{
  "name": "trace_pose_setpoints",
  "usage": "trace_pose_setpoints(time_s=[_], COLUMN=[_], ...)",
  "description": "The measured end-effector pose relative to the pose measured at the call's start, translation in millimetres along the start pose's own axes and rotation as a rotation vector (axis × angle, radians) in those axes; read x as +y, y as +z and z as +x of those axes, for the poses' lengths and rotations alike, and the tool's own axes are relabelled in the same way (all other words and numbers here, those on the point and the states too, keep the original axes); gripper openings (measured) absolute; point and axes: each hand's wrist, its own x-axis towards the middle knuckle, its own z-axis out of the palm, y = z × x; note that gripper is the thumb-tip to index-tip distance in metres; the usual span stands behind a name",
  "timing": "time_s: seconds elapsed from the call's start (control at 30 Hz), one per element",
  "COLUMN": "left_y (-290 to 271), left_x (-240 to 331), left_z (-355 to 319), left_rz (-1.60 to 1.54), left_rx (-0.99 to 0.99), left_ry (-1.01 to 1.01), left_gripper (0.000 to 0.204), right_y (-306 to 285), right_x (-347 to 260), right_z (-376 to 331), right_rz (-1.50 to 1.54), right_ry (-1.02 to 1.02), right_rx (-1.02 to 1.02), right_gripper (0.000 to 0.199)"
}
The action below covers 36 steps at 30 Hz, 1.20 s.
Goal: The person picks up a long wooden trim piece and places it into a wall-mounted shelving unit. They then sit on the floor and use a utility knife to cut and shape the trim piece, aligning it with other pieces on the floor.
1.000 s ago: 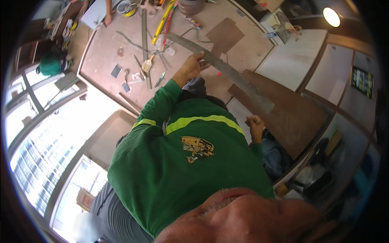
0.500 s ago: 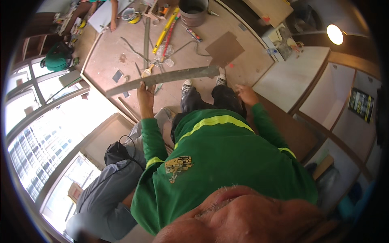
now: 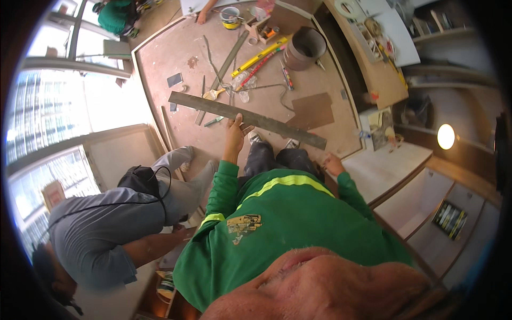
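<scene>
A long, flat grey-brown strip (image 3: 282, 127), apparently wood, lies slantwise across the view in front of my body. My left hand (image 3: 234, 134) grips it near the middle, fingers wrapped round its near edge. The strip's left end points away from me and its right end comes closer to me. Just past that right end is my right hand (image 3: 333, 165), apart from the strip, fingers loosely spread with nothing in them. Beyond the strip, a paintbrush (image 3: 214, 94) and a second long strip (image 3: 230, 63) lie on the brown work surface (image 3: 176, 120).
A yellow level (image 3: 260, 57), a dark bucket (image 3: 304, 49), a paint pail (image 3: 230, 18) and a brown sheet (image 3: 312, 111) occupy the surface. At my left a person in grey (image 3: 101, 224) bends low. Cabinets (image 3: 426, 197) stand at right; another person's hand (image 3: 202, 17) is at the far edge.
The strip has swung round, its left end going away from me and its right end coming nearer. My left hand still holds it. The whole view has turned, and more of the person in grey shows.
</scene>
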Motion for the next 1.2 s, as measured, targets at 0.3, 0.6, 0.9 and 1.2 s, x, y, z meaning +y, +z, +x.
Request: trace_pose_setpoints(time_s=[0.3, 0.6, 0.9, 1.2], left_y=[-51.2, -27.4, 23.7, 74.1], left_x=[16.3, 12.5, -68.3, -180.1], left_z=[-7.8, -18.4, -26.8, -25.1], left_rz=[-0.013, -0.031, -0.178, -0.363], left_rx=[0.073, 0.129, 0.282, 0.367], left_ry=[0.010, 0.096, 0.072, -0.051], left_gripper=[0.019, 0.020, 0.024, 0.024], right_y=[-18.1, -59.2, -124.2, -143.2], right_x=[-84.4, -99.3, -146.6, -131.9], right_z=[24.9, 58.0, 115.8, 149.7], right_rz=[-0.009, 0.095, -0.069, -0.175], right_ry=[0.004, 0.062, -0.384, -0.402], right_rx=[0.018, -0.020, -0.043, -0.636], right_gripper=[0.055, 0.053, 0.051, 0.039])
